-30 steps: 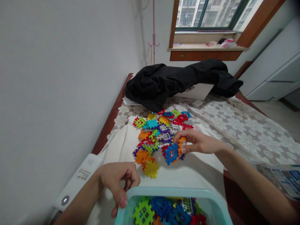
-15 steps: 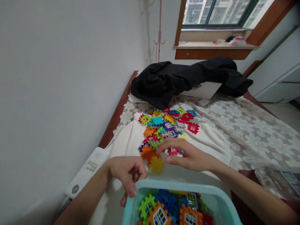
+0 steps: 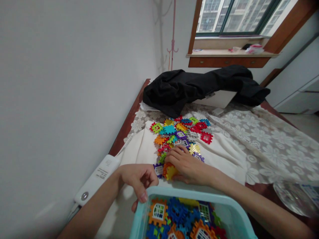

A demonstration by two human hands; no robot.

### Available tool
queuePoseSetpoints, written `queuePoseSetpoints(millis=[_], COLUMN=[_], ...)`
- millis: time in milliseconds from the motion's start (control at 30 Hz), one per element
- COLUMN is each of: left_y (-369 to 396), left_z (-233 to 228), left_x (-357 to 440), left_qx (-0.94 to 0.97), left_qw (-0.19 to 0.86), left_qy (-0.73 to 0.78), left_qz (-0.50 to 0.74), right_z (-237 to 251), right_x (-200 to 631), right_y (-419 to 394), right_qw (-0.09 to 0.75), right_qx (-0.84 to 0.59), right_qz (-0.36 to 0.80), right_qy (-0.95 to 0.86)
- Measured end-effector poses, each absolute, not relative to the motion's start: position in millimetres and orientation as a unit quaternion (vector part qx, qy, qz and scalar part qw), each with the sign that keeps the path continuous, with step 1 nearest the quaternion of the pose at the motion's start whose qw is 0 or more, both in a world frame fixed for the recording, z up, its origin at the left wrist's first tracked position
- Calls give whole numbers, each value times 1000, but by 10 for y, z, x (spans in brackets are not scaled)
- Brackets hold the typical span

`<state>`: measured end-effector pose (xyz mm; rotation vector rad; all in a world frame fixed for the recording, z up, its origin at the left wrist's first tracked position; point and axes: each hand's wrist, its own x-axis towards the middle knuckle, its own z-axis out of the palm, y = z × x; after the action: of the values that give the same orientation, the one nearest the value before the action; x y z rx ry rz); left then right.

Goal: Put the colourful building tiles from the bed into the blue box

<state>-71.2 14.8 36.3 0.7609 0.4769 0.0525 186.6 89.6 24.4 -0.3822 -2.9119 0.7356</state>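
As I watched remotely, right hand (image 3: 185,164) closed over yellow tile (image 3: 171,172) beyond the teal bin (image 3: 174,194), left hand (image 3: 138,179) curled, pinching the bin's rim.

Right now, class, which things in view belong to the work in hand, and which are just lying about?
In use: colourful plastic interlocking tiles; pale blue plastic bin; right hand; left hand.
Lying about: black garment; white remote-like device; lace tablecloth.

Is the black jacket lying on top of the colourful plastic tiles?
No, the black jacket lies farther back on the table, with lace cloth between it and the pile of tiles.
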Motion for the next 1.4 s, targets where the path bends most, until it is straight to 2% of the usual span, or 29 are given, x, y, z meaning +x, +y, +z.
queuePoseSetpoints(millis=[300,500,633,1033,1200,1400], left_y=[114,122,135,139,121,104], left_z=[204,268,300,256,245,178], left_x=[-777,-768,-752,-733,-738,-743], left_qx=[343,339,336,336,343,347], left_qw=[911,913,915,909,905,905], left_qy=[226,225,221,245,247,239], left_qz=[41,37,33,36,41,56], right_z=[12,-225,-261,-228,-191,-115], right_x=[1680,1738,1756,1772,1742,1642], right_y=[768,726,713,723,675,663], right_qw=[78,223,259,210,188,107], right_qx=[-68,-94,-144,-188,-136,-75], right_qz=[236,210,220,213,193,196], right_qy=[-966,-947,-929,-936,-954,-972])
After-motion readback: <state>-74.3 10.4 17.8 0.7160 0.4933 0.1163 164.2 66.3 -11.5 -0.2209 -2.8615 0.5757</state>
